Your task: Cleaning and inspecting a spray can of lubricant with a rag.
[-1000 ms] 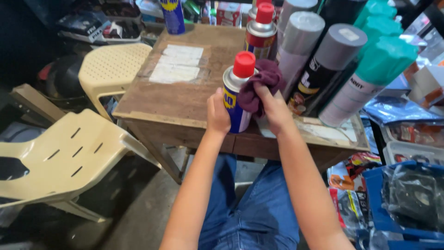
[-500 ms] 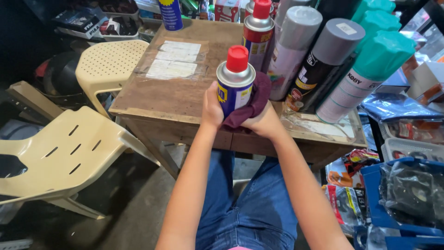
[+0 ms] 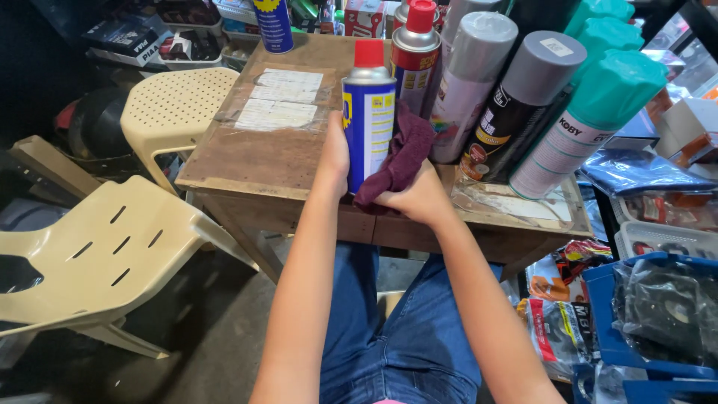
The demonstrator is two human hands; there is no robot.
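Against smooth cylindrical can (image 3: 369,120), soft maroon cloth (image 3: 396,157)

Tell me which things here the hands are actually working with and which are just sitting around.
In hand:
- blue and yellow spray can, red cap, held by the left hand
- maroon cloth, pressed to the can by the right hand

Lying about:
- other spray cans on the wooden table
- cream plastic chair
- perforated stool
- blue bin

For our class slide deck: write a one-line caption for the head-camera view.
Left hand holds a blue spray can while right hand presses a maroon cloth against it.
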